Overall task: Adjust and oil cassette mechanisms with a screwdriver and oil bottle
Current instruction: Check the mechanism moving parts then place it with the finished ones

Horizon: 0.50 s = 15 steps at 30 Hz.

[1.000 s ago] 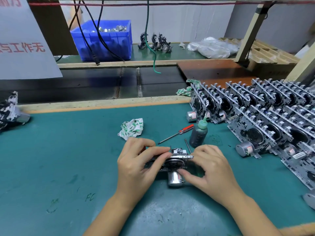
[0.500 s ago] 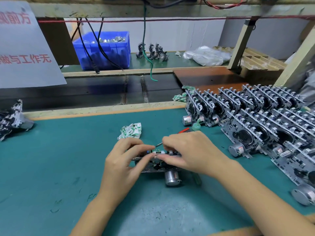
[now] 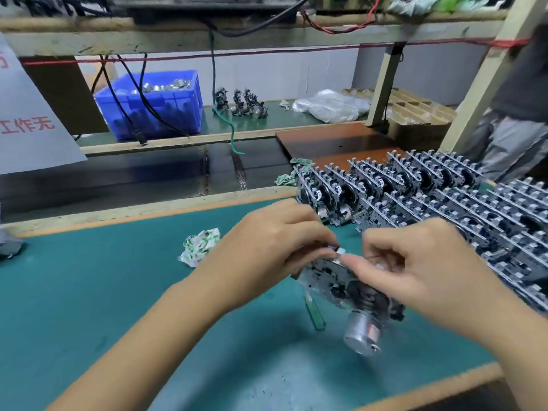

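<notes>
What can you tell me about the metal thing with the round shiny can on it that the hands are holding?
The cassette mechanism is a flat, silvery metal plate crowded with small black parts. A shiny round motor can sticks out at its lower end. It is tilted and looks lifted above the green mat. The left hand grips its upper edge and the right hand pinches near the top.

Bright, even light from overhead, and a soft dark shadow pools on the green worktop (image 3: 89, 292) beneath the hands. Motion blur smears both hands and the far right edge. Wide-angle bending bows the shelf beam (image 3: 207, 34) up top.
</notes>
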Each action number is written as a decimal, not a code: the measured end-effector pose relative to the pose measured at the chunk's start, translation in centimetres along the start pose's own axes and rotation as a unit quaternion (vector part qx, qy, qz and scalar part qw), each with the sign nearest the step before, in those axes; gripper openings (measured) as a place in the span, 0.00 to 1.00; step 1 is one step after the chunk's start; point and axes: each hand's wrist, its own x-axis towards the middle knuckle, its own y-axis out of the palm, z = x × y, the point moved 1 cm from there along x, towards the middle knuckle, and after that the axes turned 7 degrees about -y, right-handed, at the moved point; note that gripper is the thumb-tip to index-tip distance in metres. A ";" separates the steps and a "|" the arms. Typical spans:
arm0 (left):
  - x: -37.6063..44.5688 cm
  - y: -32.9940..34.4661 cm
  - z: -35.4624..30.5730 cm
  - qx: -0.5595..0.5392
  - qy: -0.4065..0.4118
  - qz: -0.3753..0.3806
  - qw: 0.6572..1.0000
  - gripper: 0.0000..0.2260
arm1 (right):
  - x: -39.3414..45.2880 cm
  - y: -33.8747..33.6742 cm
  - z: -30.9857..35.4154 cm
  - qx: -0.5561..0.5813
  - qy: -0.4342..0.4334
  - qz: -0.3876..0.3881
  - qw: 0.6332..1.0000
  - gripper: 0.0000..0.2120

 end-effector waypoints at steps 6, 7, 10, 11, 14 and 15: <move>6.5 4.0 0.3 0.084 -0.018 0.132 0.988 0.10 | -0.4 0.0 -3.8 -0.069 0.121 0.008 0.990 0.21; 7.2 4.8 0.6 0.135 -0.021 0.153 0.979 0.10 | -0.2 0.8 -4.4 -0.074 0.136 0.011 0.988 0.22; 8.7 6.4 1.6 0.220 -0.025 0.164 0.961 0.09 | 0.2 2.9 -6.1 -0.081 0.162 0.012 0.983 0.24; 9.0 6.7 1.9 0.237 -0.029 0.153 0.959 0.09 | 0.4 3.5 -6.5 -0.092 0.166 0.010 0.982 0.24; 9.5 8.0 2.5 0.279 -0.048 0.134 0.950 0.09 | 0.9 4.8 -7.3 -0.133 0.174 -0.005 0.976 0.24; 9.6 8.5 2.6 0.282 -0.057 0.132 0.949 0.09 | 1.1 5.1 -7.5 -0.144 0.169 -0.014 0.975 0.23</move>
